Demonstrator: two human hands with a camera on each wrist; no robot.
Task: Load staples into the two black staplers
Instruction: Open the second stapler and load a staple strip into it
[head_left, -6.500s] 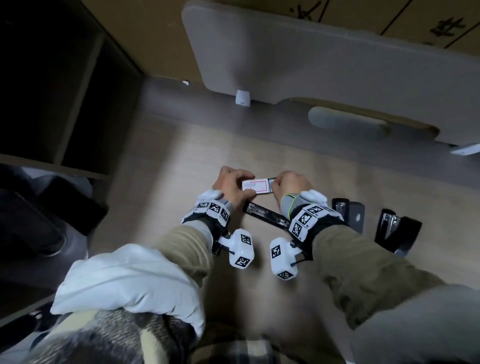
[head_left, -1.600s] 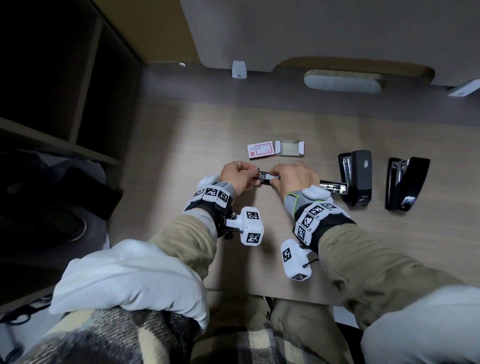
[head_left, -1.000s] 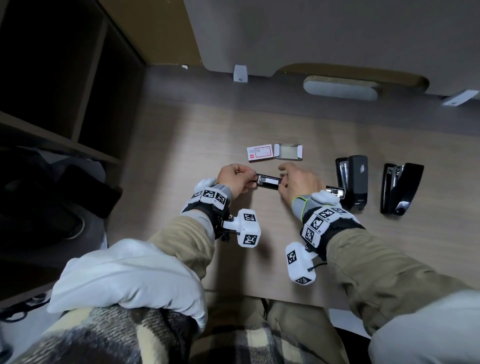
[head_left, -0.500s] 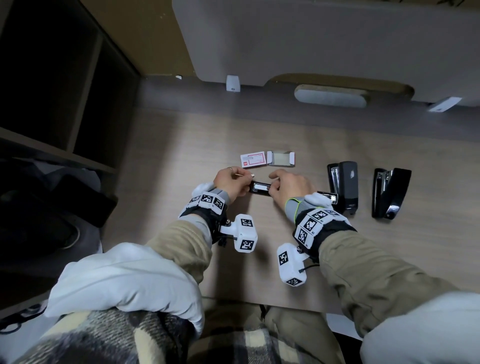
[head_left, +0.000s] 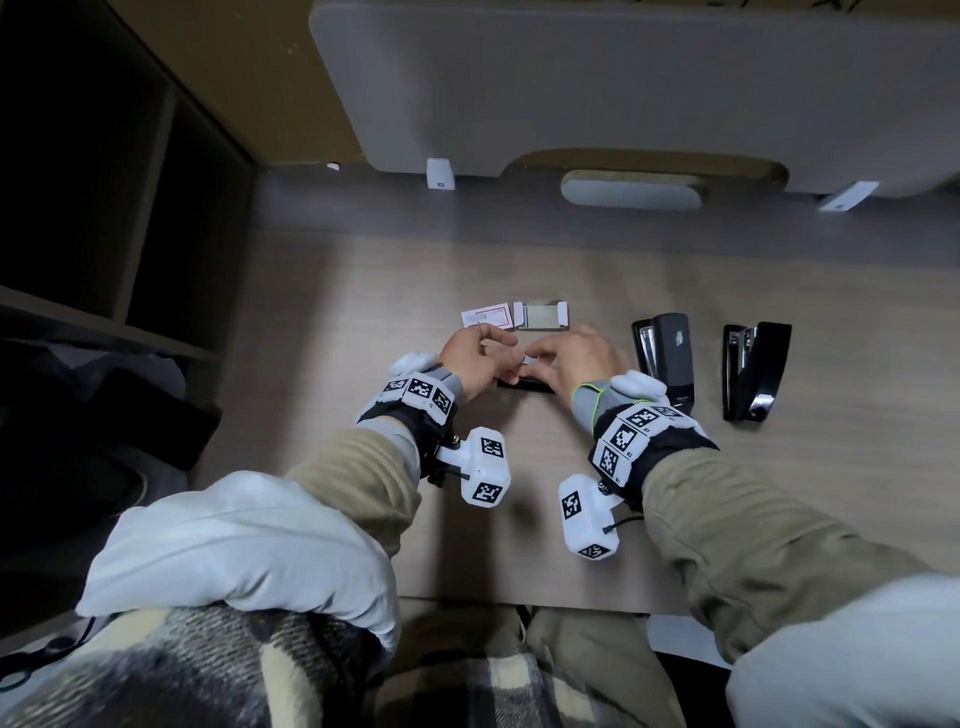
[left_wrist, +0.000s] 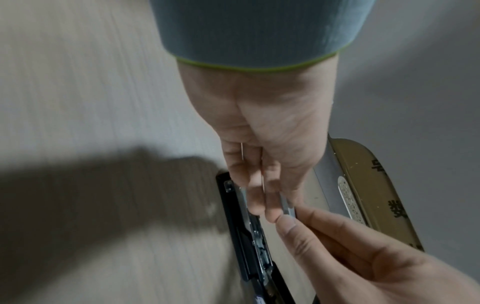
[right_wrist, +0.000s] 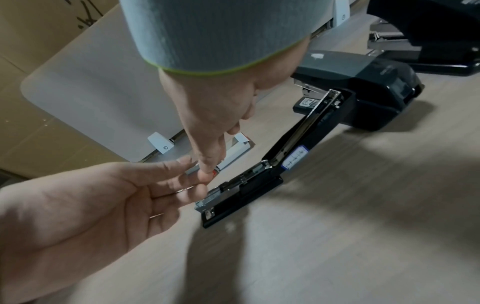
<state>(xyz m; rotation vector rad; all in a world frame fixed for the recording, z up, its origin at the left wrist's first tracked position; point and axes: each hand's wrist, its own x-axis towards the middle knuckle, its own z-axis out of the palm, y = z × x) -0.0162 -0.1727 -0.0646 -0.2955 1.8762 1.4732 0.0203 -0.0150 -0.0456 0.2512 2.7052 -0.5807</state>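
A slim black stapler (head_left: 522, 385) lies opened on the wooden desk, its magazine (left_wrist: 249, 230) bare and its top arm (right_wrist: 306, 127) raised. Just above it my left hand (head_left: 506, 353) pinches a short silver staple strip (left_wrist: 287, 205) between thumb and fingers. My right hand (head_left: 545, 364) meets it from the right, its thumb (left_wrist: 285, 223) and forefinger pinching the strip's end. Neither hand touches the stapler. Two more black staplers stand to the right, one nearer (head_left: 670, 358) and one farther right (head_left: 756, 369).
The staple box's red-and-white sleeve (head_left: 485, 318) and its open tray (head_left: 540, 316) lie just beyond the hands. A grey panel (head_left: 623, 93) stands along the desk's back. Dark shelving (head_left: 130, 208) borders the left side. The desk's front edge is near my lap.
My right hand has left the opened stapler's front end and come up to the staple strip that the left hand holds. The stapler now lies untouched beneath both hands.
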